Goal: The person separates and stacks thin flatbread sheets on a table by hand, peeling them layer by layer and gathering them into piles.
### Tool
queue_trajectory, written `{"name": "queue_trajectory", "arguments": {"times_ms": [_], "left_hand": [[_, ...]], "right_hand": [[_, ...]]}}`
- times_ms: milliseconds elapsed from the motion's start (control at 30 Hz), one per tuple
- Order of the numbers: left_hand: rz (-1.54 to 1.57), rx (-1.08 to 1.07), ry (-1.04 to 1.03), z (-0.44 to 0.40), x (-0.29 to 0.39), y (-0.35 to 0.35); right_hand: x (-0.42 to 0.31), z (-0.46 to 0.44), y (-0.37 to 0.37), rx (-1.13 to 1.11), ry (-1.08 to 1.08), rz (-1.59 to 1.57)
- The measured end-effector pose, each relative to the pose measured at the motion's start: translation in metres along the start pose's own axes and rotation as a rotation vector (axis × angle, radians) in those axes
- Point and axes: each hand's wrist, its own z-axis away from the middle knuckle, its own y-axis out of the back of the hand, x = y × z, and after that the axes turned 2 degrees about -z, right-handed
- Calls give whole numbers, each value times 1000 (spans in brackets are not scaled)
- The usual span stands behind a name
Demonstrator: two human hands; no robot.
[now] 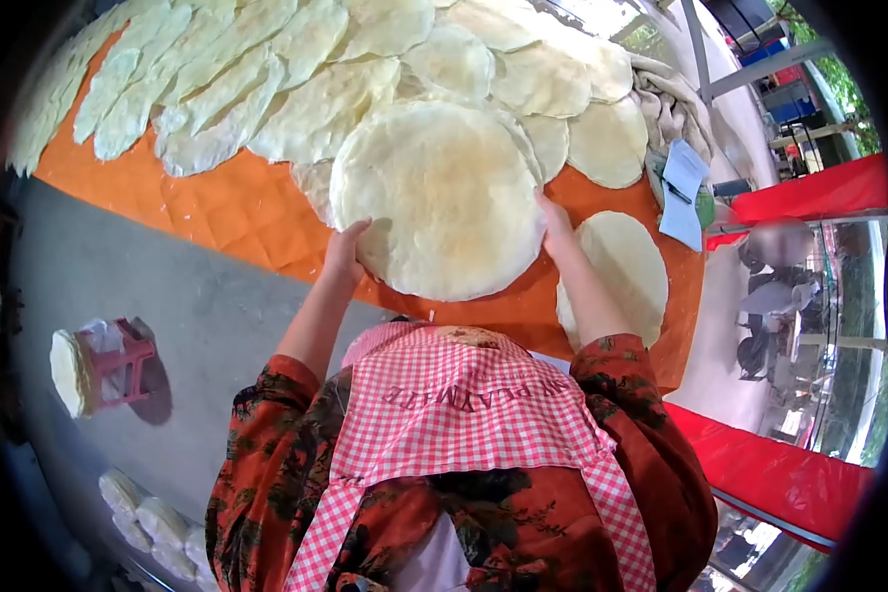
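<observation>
A large round flatbread (439, 202), pale with light brown patches, is held by its edges between my two hands. My left hand (347, 253) grips its lower left edge, thumb on top. At its right edge is my right hand (555, 225), its fingers partly hidden beneath the bread. Many thin flatbreads (365, 39) overlap in rows on the orange cloth (227, 217) beyond. Another round flatbread (620, 271) lies on the cloth, partly behind my right forearm.
A notebook with a pen (681, 197) and a crumpled grey cloth (671, 99) are at the right. On the floor at left, a pink stool (128, 360) bears a flatbread stack (69, 373). Bagged stacks (158, 523) sit lower left. Red covers (770, 464) hang at right.
</observation>
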Motion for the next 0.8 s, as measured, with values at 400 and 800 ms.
{"name": "queue_trajectory", "arguments": {"times_ms": [400, 800], "left_hand": [[-12, 11, 129, -13, -4, 5], [5, -26, 58, 36, -75, -21]], "right_hand": [[8, 41, -1, -190, -41, -190], [71, 93, -41, 55, 109, -676]]}}
